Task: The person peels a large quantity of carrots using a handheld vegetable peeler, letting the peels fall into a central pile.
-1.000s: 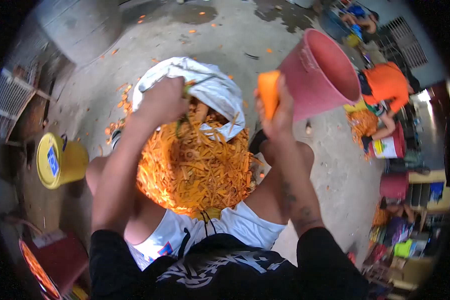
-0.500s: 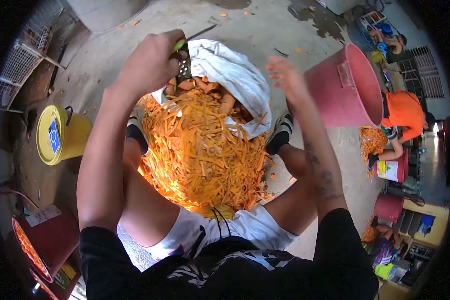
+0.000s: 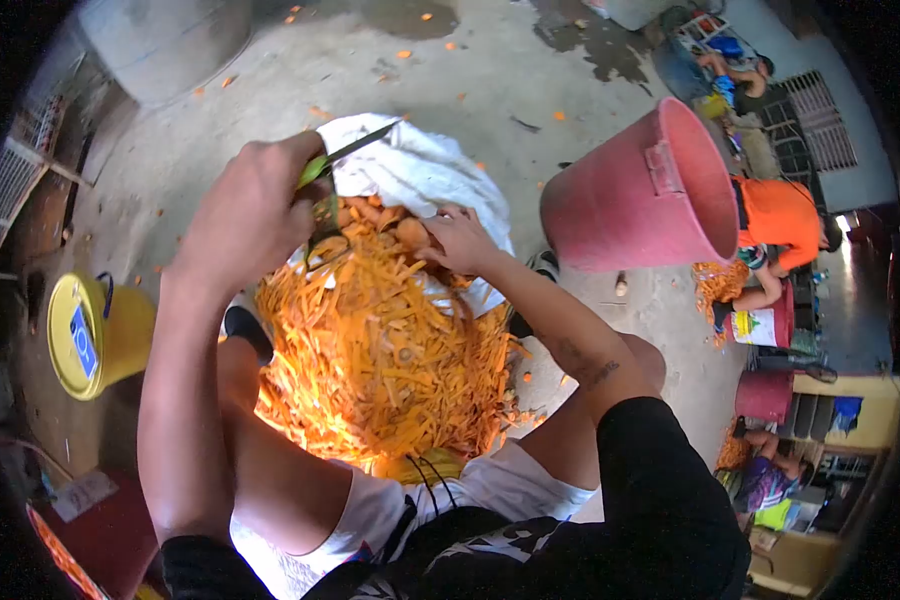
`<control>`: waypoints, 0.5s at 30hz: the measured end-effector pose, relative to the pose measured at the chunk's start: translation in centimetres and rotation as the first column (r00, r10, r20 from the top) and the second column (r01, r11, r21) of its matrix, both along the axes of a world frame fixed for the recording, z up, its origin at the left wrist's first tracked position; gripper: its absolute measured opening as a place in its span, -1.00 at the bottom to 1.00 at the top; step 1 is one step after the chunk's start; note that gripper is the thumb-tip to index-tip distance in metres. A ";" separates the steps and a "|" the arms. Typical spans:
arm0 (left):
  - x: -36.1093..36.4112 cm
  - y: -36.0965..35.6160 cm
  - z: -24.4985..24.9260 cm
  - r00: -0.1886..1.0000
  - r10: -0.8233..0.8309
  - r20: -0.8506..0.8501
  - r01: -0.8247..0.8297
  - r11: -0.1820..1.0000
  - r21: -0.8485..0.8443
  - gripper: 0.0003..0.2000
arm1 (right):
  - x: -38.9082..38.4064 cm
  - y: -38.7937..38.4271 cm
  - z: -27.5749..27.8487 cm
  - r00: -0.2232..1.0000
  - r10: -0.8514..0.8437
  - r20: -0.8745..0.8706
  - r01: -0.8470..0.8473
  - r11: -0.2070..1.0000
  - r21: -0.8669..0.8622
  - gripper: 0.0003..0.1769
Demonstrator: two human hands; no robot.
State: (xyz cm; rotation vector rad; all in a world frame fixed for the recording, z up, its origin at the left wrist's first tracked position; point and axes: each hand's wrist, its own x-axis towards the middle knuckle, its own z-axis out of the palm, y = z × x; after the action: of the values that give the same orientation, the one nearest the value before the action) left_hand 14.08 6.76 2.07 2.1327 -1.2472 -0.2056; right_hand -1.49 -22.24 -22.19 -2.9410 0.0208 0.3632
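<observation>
Lowering the half-opened right hand [image 3: 460, 242] onto a carrot [image 3: 412, 236] at the sack [image 3: 425, 158] edge, likely stiff, best gripped mid-length, while clenching a green-handled blade [image 3: 355, 150] in the left hand [image 3: 258, 205].

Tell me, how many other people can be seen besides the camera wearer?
3, all along the picture's right side: a person near the top, a person in orange below, and a person in purple lower still. Others may be hidden in the dark edges.
</observation>
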 end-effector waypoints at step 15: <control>-12.0 -5.3 0.8 0.994 -0.105 0.041 0.110 0.982 -0.154 -0.79 | -13.8 3.7 19.6 0.673 -0.730 0.123 0.101 0.255 0.962 -0.55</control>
State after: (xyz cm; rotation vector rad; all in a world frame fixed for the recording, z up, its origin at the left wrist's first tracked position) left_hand 2.09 1.51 2.89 1.9447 -1.3533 -0.1154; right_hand -15.24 -18.54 -2.64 -1.6305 0.4379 -0.4984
